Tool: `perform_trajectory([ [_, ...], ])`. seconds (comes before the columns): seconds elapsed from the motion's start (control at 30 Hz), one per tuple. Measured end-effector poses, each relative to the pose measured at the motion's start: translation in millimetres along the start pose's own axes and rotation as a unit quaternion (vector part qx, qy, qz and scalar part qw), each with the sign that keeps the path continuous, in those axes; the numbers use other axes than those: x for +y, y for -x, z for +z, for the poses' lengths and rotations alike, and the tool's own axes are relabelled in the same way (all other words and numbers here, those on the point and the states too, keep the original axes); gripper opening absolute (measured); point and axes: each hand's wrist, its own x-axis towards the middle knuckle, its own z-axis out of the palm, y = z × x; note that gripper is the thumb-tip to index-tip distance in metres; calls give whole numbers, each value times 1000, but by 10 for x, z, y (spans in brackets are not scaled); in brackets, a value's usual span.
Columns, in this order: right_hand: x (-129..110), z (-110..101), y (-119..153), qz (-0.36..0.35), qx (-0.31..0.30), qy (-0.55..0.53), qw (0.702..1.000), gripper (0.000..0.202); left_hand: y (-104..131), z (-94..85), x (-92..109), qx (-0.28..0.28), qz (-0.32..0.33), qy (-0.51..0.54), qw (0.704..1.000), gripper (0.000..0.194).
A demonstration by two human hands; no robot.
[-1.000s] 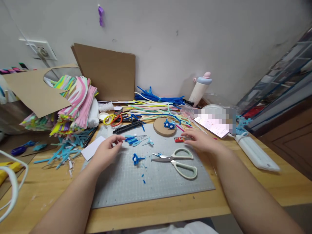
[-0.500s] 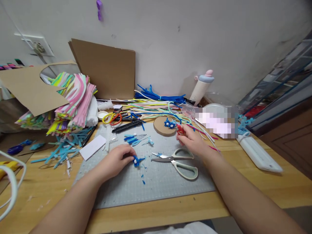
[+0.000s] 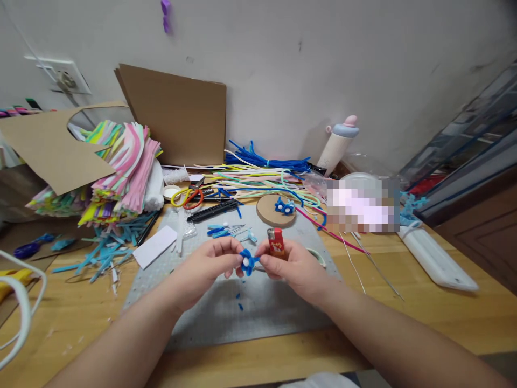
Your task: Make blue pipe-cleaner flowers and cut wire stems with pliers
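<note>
Between my two hands, above the grey cutting mat, is a small blue pipe-cleaner flower with a white bead centre. My left hand pinches its petals from the left. My right hand is closed around a red lighter standing upright, and its thumb and finger meet the flower's short blue stem. Scissors with pale green handles lie mostly hidden under my right hand. Two more blue flowers rest on a round cardboard disc behind. Tiny blue scraps dot the mat.
Bundled pastel pipe cleaners stand at left beside a white card. Small blue pieces and a black tool lie behind my hands. Loose stems, a bottle and a white device sit farther back and right.
My left hand has lifted the flower and moved right. My right hand has brought the lighter left and down from beside the disc, over the scissors, to meet the flower.
</note>
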Motion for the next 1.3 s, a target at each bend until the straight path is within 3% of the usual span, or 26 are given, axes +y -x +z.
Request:
perform_trajectory([
  [0.13, 36, 27, -6, -29, 45, 45, 998, 28, -25, 55, -136, 15, -47, 150, 987, 15],
  [0.27, 85, 14, -32, -44, 90, 42, 994, 29, -4, 53, -271, -28, -101, 245, 964, 17],
  [0.37, 114, 11, -51, -51, 93, 55, 993, 28, 10, 61, -290, -47, -123, 250, 959, 14],
  [0.57, 139, 11, -51, -39, 78, 73, 993, 31, -4, 53, -295, -26, -120, 248, 961, 17],
  [0.77, 123, -116, -11, -90, 62, 50, 993, 44, -38, -34, -340, 11, -69, 233, 970, 19],
  [0.9, 122, -211, -7, -99, 79, 179, 976, 45, -51, -86, -317, 11, -52, 235, 970, 18],
  [1.07, 127, -188, -6, -127, 104, 380, 910, 35, -48, -94, -301, 3, -47, 238, 970, 17],
  [1.3, 135, -114, 3, -128, 133, 362, 914, 22, -42, -114, -328, -34, -48, 240, 969, 14],
])
